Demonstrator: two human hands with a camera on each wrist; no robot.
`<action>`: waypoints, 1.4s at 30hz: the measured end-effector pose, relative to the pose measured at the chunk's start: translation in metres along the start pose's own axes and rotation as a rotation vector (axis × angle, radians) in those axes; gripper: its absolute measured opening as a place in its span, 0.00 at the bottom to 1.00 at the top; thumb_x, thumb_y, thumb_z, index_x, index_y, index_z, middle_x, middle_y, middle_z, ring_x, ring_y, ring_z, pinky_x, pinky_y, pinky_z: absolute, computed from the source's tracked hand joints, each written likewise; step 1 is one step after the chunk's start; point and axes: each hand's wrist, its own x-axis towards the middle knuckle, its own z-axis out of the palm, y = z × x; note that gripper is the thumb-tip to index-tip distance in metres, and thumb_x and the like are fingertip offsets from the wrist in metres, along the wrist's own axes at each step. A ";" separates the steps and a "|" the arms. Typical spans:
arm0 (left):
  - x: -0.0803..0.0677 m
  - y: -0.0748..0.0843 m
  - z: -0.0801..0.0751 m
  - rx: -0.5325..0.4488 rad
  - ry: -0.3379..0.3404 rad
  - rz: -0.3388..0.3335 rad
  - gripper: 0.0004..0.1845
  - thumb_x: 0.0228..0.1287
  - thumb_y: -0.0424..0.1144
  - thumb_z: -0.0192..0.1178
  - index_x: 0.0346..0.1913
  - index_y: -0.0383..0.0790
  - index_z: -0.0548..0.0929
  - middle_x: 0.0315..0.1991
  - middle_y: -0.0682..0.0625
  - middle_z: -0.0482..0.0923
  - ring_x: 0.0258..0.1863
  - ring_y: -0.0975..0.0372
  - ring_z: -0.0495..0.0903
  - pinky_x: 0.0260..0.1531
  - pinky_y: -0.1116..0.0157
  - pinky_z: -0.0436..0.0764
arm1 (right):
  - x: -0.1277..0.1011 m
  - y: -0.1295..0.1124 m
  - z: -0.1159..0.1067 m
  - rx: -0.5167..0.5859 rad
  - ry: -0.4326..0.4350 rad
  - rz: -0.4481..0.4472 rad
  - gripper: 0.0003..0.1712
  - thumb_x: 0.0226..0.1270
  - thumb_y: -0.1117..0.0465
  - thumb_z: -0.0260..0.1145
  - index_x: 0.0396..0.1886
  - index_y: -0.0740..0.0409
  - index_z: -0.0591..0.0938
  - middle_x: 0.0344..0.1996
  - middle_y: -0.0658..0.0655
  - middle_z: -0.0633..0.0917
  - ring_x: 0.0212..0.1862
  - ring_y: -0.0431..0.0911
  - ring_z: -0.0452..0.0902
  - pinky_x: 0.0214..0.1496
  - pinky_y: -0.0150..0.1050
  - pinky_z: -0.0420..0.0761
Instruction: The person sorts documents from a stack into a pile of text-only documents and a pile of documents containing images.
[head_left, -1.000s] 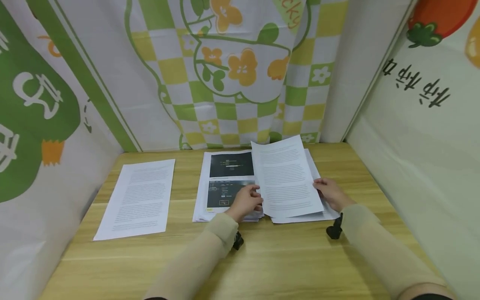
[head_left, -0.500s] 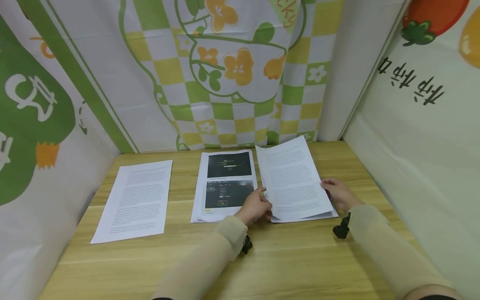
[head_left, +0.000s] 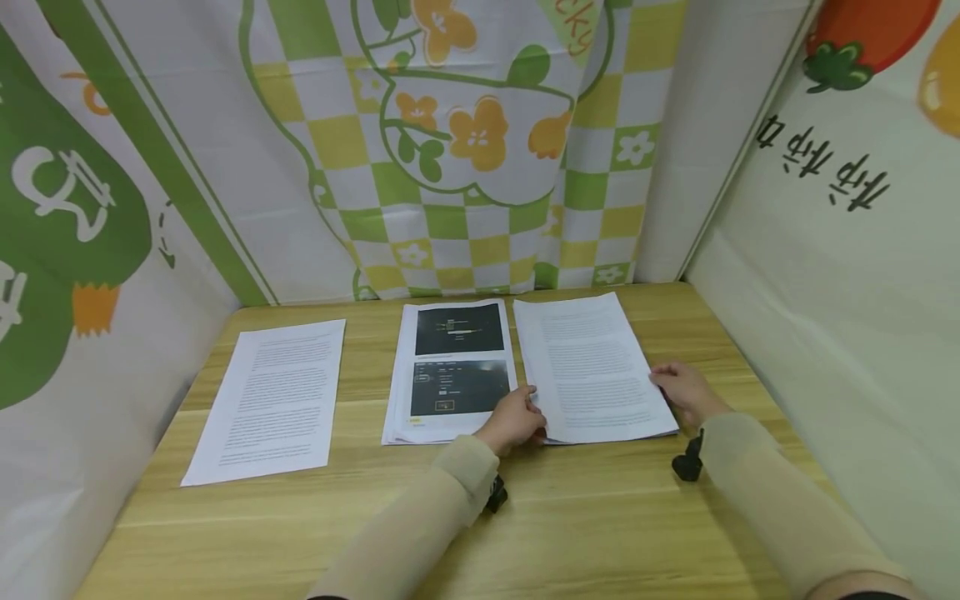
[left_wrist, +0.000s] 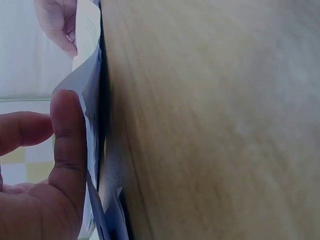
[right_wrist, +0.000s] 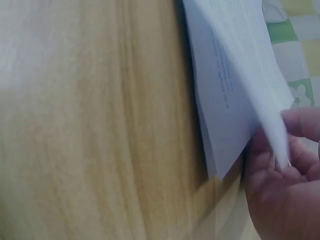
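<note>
A printed sheet of paper (head_left: 596,367) lies over the right-hand paper stack, close above it and lined up with its edges. My right hand (head_left: 684,390) pinches the sheet's right edge; in the right wrist view the sheet (right_wrist: 267,112) stands raised above the pages below, its edge between the fingers. My left hand (head_left: 514,419) is at the sheet's lower left corner. In the left wrist view its thumb (left_wrist: 69,132) lies straight against the paper edge (left_wrist: 90,75), and the forefinger (left_wrist: 25,131) is slightly bent beside it.
Left of the left hand lies a second paper stack (head_left: 401,429) with two dark screenshots on its top page. A single printed sheet (head_left: 273,400) lies farther left on the wooden table (head_left: 570,533). A patterned cloth (head_left: 480,250) hangs behind the table.
The sheet has moved right and come down over the right-hand stack. Both hands have shifted right with it, the left hand from the sheet's left side to its lower left corner.
</note>
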 end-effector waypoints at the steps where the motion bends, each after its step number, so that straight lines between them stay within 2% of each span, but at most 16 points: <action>1: 0.000 -0.001 0.000 -0.001 -0.002 -0.002 0.36 0.63 0.19 0.56 0.76 0.25 0.62 0.35 0.42 0.77 0.19 0.62 0.79 0.22 0.65 0.85 | 0.001 0.000 0.001 -0.025 0.019 -0.001 0.22 0.81 0.65 0.52 0.63 0.81 0.69 0.57 0.74 0.74 0.54 0.57 0.73 0.50 0.42 0.79; 3: 0.002 -0.002 0.000 0.007 -0.001 -0.002 0.36 0.64 0.20 0.56 0.76 0.25 0.62 0.34 0.42 0.78 0.19 0.62 0.79 0.22 0.65 0.85 | 0.002 0.000 0.003 -0.061 0.052 -0.003 0.22 0.80 0.65 0.53 0.62 0.80 0.70 0.57 0.76 0.74 0.57 0.61 0.71 0.54 0.47 0.77; 7: 0.004 -0.002 0.000 0.022 0.008 0.004 0.36 0.63 0.19 0.55 0.76 0.24 0.62 0.35 0.43 0.78 0.18 0.63 0.78 0.21 0.66 0.84 | 0.004 -0.002 0.006 -0.117 0.097 -0.009 0.20 0.78 0.65 0.54 0.58 0.79 0.73 0.54 0.75 0.75 0.56 0.63 0.71 0.56 0.51 0.74; 16: 0.009 -0.006 0.002 0.044 0.006 0.003 0.37 0.63 0.19 0.56 0.76 0.23 0.61 0.31 0.45 0.75 0.17 0.63 0.77 0.19 0.67 0.83 | -0.002 -0.012 0.006 -0.224 0.106 -0.023 0.19 0.70 0.67 0.54 0.53 0.79 0.75 0.50 0.76 0.78 0.53 0.65 0.72 0.55 0.55 0.74; 21: 0.011 -0.009 0.003 0.055 -0.007 0.001 0.37 0.63 0.20 0.56 0.77 0.24 0.60 0.28 0.45 0.75 0.15 0.63 0.77 0.17 0.68 0.81 | -0.004 -0.015 0.005 -0.273 0.113 -0.013 0.19 0.70 0.67 0.54 0.52 0.78 0.75 0.50 0.76 0.78 0.53 0.66 0.72 0.54 0.55 0.75; 26: 0.007 -0.006 -0.004 0.062 -0.031 -0.019 0.28 0.68 0.26 0.57 0.69 0.22 0.68 0.31 0.44 0.79 0.18 0.61 0.80 0.22 0.66 0.84 | -0.002 -0.016 0.006 -0.294 0.113 0.017 0.24 0.71 0.65 0.53 0.59 0.80 0.73 0.56 0.79 0.75 0.58 0.69 0.71 0.60 0.59 0.74; 29: 0.002 -0.002 -0.013 0.085 -0.044 -0.031 0.25 0.70 0.32 0.58 0.66 0.23 0.72 0.33 0.43 0.83 0.23 0.60 0.83 0.25 0.65 0.84 | 0.000 -0.016 0.006 -0.292 0.110 0.027 0.30 0.73 0.62 0.50 0.66 0.81 0.67 0.63 0.81 0.71 0.64 0.71 0.67 0.66 0.62 0.70; 32: -0.004 0.001 -0.025 0.090 -0.062 -0.016 0.27 0.72 0.34 0.57 0.70 0.25 0.70 0.36 0.43 0.84 0.27 0.58 0.85 0.28 0.64 0.85 | 0.002 -0.017 0.007 -0.273 0.101 0.006 0.32 0.77 0.60 0.49 0.71 0.80 0.62 0.67 0.81 0.67 0.68 0.72 0.65 0.69 0.63 0.68; 36: -0.012 -0.003 -0.050 0.057 -0.082 0.030 0.24 0.75 0.34 0.56 0.69 0.26 0.70 0.42 0.41 0.82 0.30 0.56 0.85 0.32 0.62 0.86 | 0.005 -0.027 0.014 -0.245 0.115 -0.064 0.31 0.79 0.59 0.49 0.71 0.79 0.63 0.66 0.80 0.70 0.67 0.71 0.67 0.68 0.62 0.70; 39: -0.018 -0.007 -0.077 -0.004 -0.038 0.048 0.24 0.77 0.34 0.56 0.69 0.27 0.69 0.49 0.36 0.82 0.36 0.54 0.86 0.36 0.61 0.87 | 0.004 -0.042 0.026 -0.197 0.105 -0.099 0.30 0.79 0.59 0.50 0.70 0.78 0.66 0.63 0.78 0.73 0.64 0.68 0.71 0.65 0.59 0.73; 42: -0.024 -0.006 -0.106 -0.079 0.040 0.049 0.25 0.77 0.35 0.55 0.70 0.27 0.68 0.56 0.32 0.79 0.43 0.50 0.86 0.39 0.59 0.87 | 0.004 -0.056 0.039 -0.093 0.044 -0.101 0.30 0.81 0.60 0.49 0.72 0.77 0.64 0.64 0.77 0.73 0.64 0.66 0.72 0.65 0.57 0.74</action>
